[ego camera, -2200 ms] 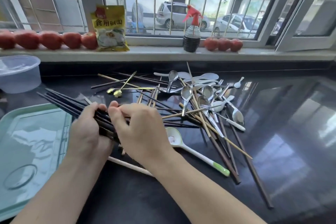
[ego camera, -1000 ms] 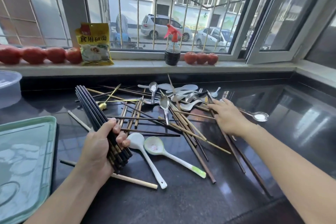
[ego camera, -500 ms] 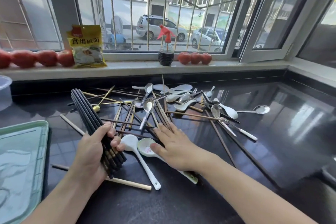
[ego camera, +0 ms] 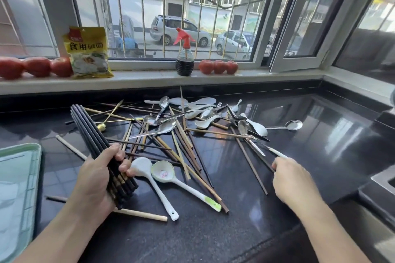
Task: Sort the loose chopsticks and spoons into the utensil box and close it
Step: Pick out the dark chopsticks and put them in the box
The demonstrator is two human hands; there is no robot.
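My left hand (ego camera: 97,179) grips a bundle of black chopsticks (ego camera: 94,143), fingers (ego camera: 119,155) curled round its lower part, so the like sticks stay gathered and squared while I collect more. I take the bundle as my landmark. Just right of it lie two white spoons (ego camera: 149,177), bowls close beside my knuckles, handles pointing toward me. Beyond and right of the bundle sprawls the heap of loose chopsticks and spoons (ego camera: 181,132), crossed over one another on the black bench (ego camera: 310,151).

My right hand (ego camera: 292,179) is far right of the bundle, at the heap's outer fringe, fingertips touching the near ends of a dark chopstick (ego camera: 250,164); whether they pinch it I cannot tell.

Left of the bundle a green tray (ego camera: 36,151) shows its rim. I see no utensil box; I judge sorting barely begun.

Open bench lies right of the heap, bounded by a raised edge at far right; the windowsill (ego camera: 149,79) closes the back.
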